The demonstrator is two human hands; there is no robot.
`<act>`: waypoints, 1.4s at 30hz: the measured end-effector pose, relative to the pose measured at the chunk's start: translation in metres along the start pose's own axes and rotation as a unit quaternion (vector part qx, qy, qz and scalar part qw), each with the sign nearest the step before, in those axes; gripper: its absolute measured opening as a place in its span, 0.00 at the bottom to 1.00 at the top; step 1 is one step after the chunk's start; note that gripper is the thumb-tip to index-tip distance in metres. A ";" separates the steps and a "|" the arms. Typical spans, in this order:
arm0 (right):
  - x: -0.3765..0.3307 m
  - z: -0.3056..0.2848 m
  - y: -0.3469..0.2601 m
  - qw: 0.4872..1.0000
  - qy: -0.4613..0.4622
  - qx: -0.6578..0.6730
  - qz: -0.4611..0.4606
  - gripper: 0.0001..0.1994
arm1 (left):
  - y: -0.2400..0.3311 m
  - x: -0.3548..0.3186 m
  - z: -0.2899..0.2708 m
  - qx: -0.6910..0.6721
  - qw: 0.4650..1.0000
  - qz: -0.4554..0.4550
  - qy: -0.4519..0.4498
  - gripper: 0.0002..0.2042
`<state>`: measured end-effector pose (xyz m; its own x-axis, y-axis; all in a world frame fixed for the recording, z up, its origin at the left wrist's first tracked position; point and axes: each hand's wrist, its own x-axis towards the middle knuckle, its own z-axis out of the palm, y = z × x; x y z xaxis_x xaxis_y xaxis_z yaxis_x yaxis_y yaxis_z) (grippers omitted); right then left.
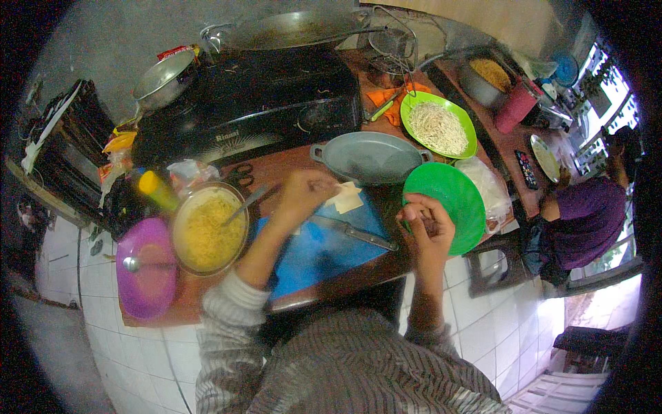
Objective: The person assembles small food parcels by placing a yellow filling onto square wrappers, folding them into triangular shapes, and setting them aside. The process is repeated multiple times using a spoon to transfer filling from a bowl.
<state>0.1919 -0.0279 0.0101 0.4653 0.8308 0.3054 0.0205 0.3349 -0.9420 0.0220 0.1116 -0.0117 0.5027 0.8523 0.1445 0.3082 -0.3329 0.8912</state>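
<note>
Head view, left hand [307,190] beside flat squarish slices [349,201], metal knife [357,232]

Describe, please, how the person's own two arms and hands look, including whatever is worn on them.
Both arms wear ribbed, greyish knit sleeves ending short of the wrists. The left sleeve looks paler, with light and darker bands; the right sleeve looks darker. The left hand and right hand are ungloved; small details are too blurred to tell.

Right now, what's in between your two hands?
In the head view, pale yellow pieces and a knife lie on the blue mat between the left hand and the right hand.
</note>
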 end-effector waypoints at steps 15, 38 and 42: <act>-0.008 -0.054 -0.017 0.981 0.128 -0.085 -0.118 0.08 | -0.034 0.014 0.034 0.132 0.991 0.012 0.003 0.08; 0.080 -0.239 -0.006 0.761 0.002 -0.646 -0.064 0.14 | 0.034 -0.053 -0.017 -0.001 0.991 -0.131 0.042 0.08; 0.070 -0.236 -0.008 0.738 -0.056 -0.671 -0.032 0.30 | 0.066 -0.034 -0.009 0.127 0.990 0.021 -0.052 0.08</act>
<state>0.4330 -0.0773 0.0060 0.3502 0.8892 0.2945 0.9333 -0.3044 -0.1907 0.0183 0.0644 0.0463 0.5948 0.7946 0.1220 0.4724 -0.4682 0.7467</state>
